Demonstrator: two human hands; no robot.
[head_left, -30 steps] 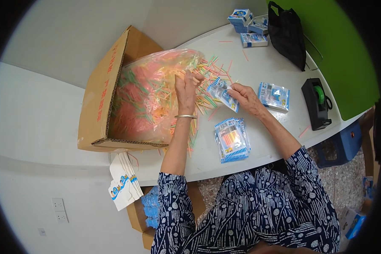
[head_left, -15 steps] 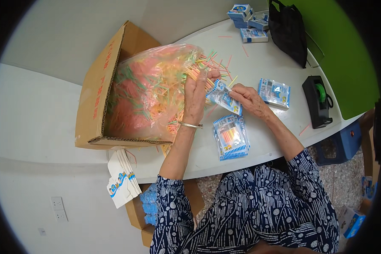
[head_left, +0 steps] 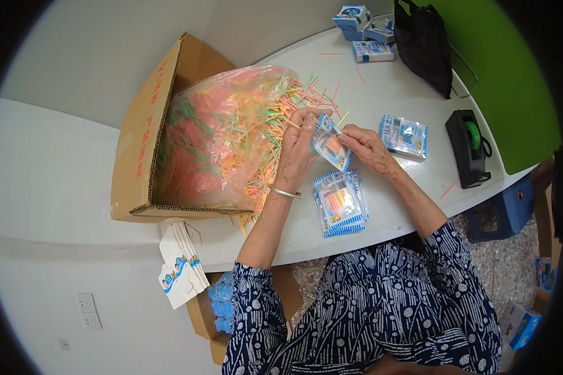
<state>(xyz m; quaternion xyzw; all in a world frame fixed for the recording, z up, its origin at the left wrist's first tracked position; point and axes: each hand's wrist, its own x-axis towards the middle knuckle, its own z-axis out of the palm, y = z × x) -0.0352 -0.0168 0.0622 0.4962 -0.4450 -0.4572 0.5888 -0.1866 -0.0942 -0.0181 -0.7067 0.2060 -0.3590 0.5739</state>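
Between my hands, above the table, is a small clear plastic packet point(head_left: 333, 147) with blue-and-white striped ends and thin coloured sticks showing inside. My left hand point(head_left: 297, 145) has its fingers closed at the packet's upper left end; a stick pokes out beside the thumb. On the other side, my right hand point(head_left: 367, 149) pinches the packet's edge between thumb and fingers. Just below lies a stack of filled packets point(head_left: 341, 205). Left of my left hand, loose pink, green, yellow and orange sticks point(head_left: 266, 147) spill from a clear plastic bag point(head_left: 222, 106).
The bag lies in a tipped cardboard box point(head_left: 145, 134). Flat packets point(head_left: 404, 136) and a black tape dispenser point(head_left: 468, 149) are to the right. Small boxes point(head_left: 373, 51) and a black bag point(head_left: 424, 47) stand at the back. Folded white cartons point(head_left: 181, 265) overhang the front left edge.
The bundle of sticks that was in my left hand is now mostly inside the packet. My left hand has shifted slightly right, and the packet is turned more upright.
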